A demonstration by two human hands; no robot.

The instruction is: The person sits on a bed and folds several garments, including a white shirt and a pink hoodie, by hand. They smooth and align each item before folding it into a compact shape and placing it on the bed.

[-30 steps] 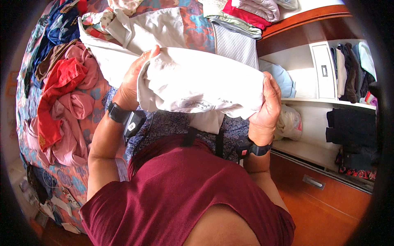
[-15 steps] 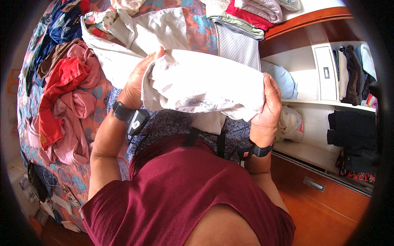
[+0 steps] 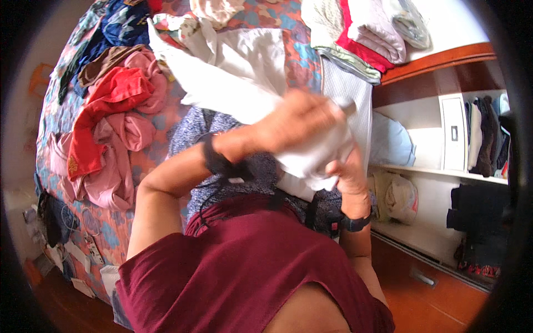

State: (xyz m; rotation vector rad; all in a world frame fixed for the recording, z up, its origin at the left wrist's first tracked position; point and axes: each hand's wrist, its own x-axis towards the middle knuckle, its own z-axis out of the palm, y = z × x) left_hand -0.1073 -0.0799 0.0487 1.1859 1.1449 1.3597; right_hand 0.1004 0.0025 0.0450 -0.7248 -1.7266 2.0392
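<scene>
Over my lap I have a folded white garment (image 3: 315, 160), now bunched into a smaller bundle. My left hand (image 3: 297, 121) reaches across its top, fingers curled over the far edge and blurred by motion. From the right, my right hand (image 3: 351, 176) grips the bundle's end, thumb on the near side. A larger piece of white clothing (image 3: 233, 77) is spread on the bed just beyond my left hand.
Red clothing (image 3: 91, 122) and pink clothing (image 3: 114, 177) lie heaped on the patterned bed (image 3: 169, 91) at left. Folded bedding (image 3: 372, 33) is stacked at the far right. An open cabinet (image 3: 427, 166) with clothes stands on the right.
My left hand has swung right, from the garment's left end to near my right hand. The garment went from a wide held-out roll to a compact bundle. The view has shifted slightly.
</scene>
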